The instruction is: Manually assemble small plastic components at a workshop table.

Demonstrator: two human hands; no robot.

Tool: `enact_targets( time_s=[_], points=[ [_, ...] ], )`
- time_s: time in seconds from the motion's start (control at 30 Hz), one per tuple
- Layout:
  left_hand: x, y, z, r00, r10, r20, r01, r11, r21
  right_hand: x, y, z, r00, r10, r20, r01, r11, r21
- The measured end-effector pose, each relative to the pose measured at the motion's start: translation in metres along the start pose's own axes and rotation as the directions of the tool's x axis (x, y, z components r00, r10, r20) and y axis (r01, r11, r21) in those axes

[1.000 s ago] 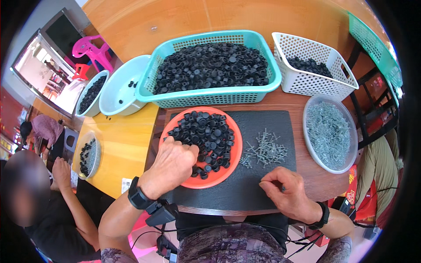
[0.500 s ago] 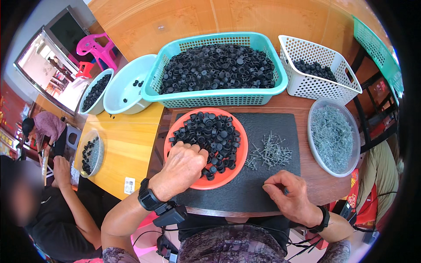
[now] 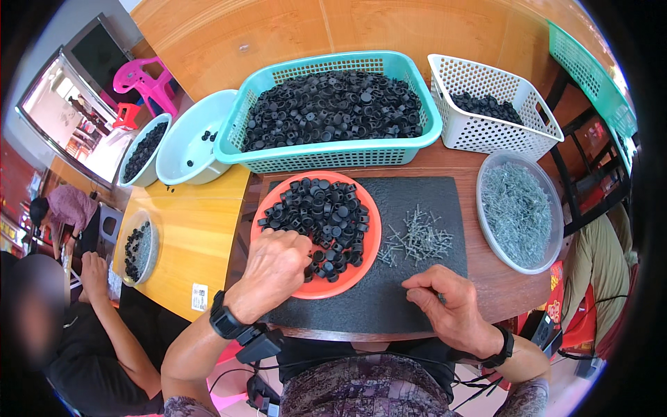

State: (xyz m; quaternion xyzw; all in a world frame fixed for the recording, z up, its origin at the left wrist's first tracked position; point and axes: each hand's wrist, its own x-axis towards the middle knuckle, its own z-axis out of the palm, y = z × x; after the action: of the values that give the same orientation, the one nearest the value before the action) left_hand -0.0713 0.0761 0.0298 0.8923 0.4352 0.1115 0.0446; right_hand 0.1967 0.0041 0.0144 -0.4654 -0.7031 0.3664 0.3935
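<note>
Over the near left rim of an orange bowl, my left hand is closed with its back up. Its fingertips are hidden, so what it holds does not show. Small black plastic cap-like pieces fill much of the bowl. My right hand is above the near right of a black mat, its fingers curled. Thumb and index tips are slightly apart, and a small greyish bit shows inside the curl, too small to name. Just beyond that hand lies a loose pile of thin metal nails or screws.
Behind the bowl stands a teal basket heaped with black pieces; a white basket is right of it. A clear tub of metal fasteners sits at right. Pale basins and a small tub stand left, beside a seated person.
My right thumb and index fingertips have parted a little. My left hand stays closed at the bowl, slightly nearer its left rim. The whole view has shifted a little.
</note>
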Motion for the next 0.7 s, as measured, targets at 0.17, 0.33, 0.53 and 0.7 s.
enact_targets(
  time_s=[0.17,0.33,0.53,0.7],
  points=[
    [-0.008,0.035,-0.017,0.969,-0.248,0.005,0.19,0.726,-0.661,0.001,-0.006,0.004,0.953,0.301,-0.039,-0.268,0.895,0.356],
    [-0.016,0.065,0.002,0.924,-0.281,0.26,0.279,0.031,-0.96,0.005,-0.016,0.018,0.934,0.339,-0.112,-0.218,0.79,0.573],
    [-0.013,0.087,0.029,0.908,-0.327,0.262,0.18,-0.259,-0.949,-0.001,-0.013,0.035,0.962,0.165,-0.216,-0.035,0.863,0.504],
    [-0.01,0.095,0.038,0.893,-0.348,0.285,0.167,-0.33,-0.929,-0.005,-0.011,0.037,0.947,0.207,-0.247,-0.049,0.85,0.525]
  ],
)
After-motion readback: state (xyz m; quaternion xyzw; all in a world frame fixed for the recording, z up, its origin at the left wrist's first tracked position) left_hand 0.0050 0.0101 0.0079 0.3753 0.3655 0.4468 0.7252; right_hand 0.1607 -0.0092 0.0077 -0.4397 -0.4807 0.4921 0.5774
